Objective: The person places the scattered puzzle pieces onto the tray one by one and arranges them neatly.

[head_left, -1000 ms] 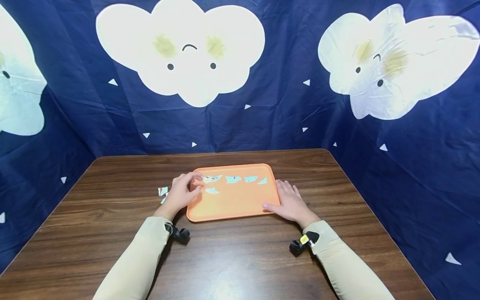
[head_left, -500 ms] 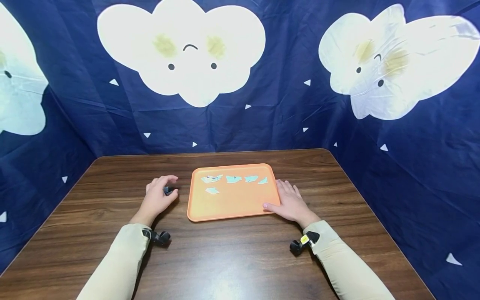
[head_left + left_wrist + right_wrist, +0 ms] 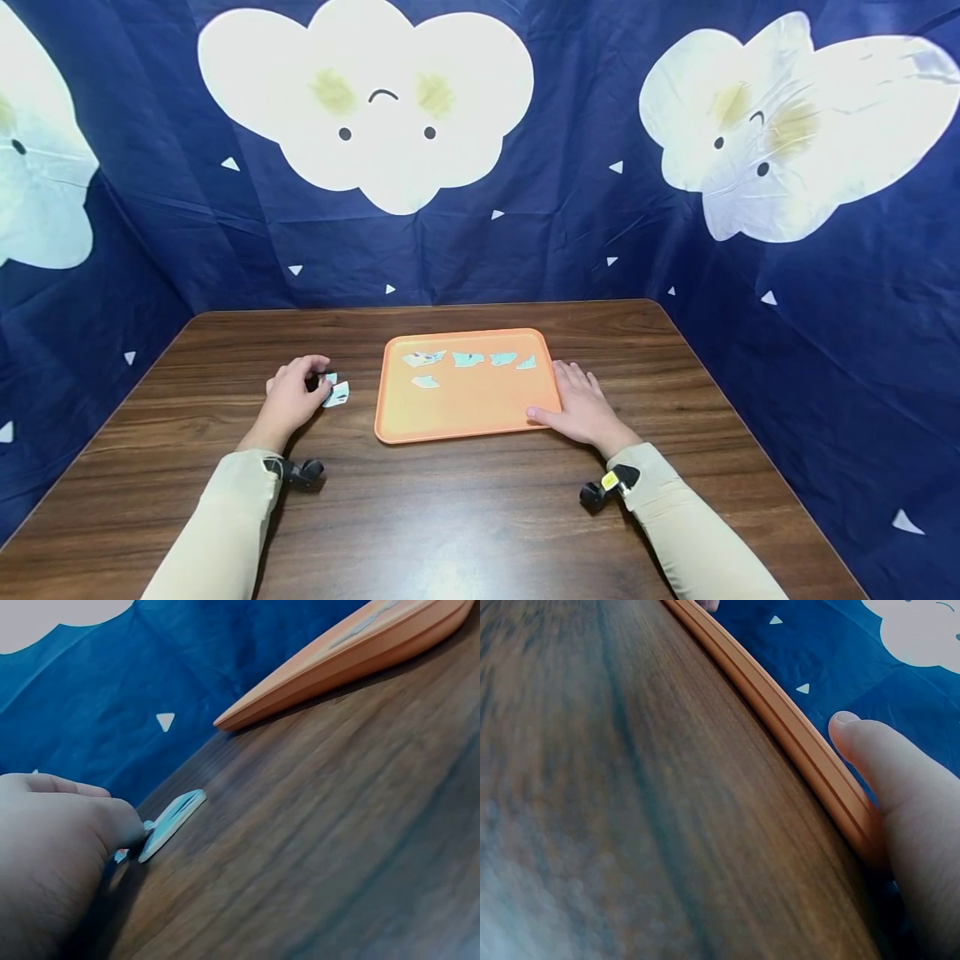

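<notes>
On the table left of the tray lie loose flat pale-blue printed puzzle pieces (image 3: 337,395). My left hand (image 3: 288,397) reaches over them, fingers bent, thumb right at the pieces. In the left wrist view a piece (image 3: 174,823) lies just past the thumb, with a reddish bit of another under the hand; the fingertips are hidden, so I cannot tell whether they pinch one. The orange tray (image 3: 465,412) carries several irregular pieces in a row, plus one piece (image 3: 425,382) below at left. My right hand (image 3: 583,407) rests along its right edge, fingers extended, thumb at the near corner.
The brown wood-grain table (image 3: 450,508) spreads around the tray. Behind it and on both sides hangs a dark blue curtain (image 3: 570,250) printed with white clouds. Black wrist cameras sit on both sleeves.
My left hand has moved left from the tray's upper-left corner to the loose pieces on the table, its thumb now at them. The right hand and the tray stay in place.
</notes>
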`<state>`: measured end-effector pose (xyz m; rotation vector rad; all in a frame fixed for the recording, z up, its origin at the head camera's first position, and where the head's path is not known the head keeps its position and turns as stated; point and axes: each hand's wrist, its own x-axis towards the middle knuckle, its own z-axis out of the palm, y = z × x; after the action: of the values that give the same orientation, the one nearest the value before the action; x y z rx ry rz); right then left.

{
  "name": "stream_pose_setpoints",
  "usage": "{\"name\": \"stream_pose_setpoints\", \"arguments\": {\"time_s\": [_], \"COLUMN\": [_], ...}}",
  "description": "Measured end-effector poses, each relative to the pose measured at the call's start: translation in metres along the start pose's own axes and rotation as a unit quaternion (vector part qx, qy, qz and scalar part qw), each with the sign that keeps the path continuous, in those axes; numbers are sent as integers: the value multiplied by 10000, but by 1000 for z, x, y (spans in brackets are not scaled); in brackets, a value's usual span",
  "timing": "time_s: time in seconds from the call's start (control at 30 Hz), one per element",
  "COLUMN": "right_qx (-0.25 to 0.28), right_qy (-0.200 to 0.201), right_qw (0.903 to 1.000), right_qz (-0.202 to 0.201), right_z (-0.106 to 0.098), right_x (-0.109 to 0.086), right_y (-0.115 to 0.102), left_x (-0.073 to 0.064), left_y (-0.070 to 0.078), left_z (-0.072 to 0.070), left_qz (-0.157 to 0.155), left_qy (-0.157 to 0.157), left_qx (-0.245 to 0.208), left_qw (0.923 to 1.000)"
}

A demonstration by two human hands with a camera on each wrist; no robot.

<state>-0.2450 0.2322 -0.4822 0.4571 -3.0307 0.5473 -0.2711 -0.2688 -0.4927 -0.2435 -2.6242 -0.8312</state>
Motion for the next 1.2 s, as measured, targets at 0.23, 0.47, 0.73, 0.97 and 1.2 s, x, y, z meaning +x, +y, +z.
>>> {"name": "stream_pose_setpoints", "arguments": {"time_s": [0.23,0.47,0.73,0.97,1.2], "right_qx": [15,31,54,63,27], "right_qy": [12,-2,17,28,-8], "right_qw": [10000,10000,10000,10000,10000], "right_qz": [-27,-21,-35,-35,-37], "right_z": [1,-1,1,2,2], "right_x": [1,-1,0,0,1], "right_y": [0,-1,0,1,2], "left_x": [-1,0,1,2,4], "left_y": [-5,-5,-3,-3,1], "left_z": [-7,-8,-6,-4,-4], "left_qz": [-166,-419,-575,-612,-666], "left_qy": [28,-118,-36,76,64], "left_qx": [94,410,468,581,500], "left_qw": [9998,9982,9972,9964,9965]}}
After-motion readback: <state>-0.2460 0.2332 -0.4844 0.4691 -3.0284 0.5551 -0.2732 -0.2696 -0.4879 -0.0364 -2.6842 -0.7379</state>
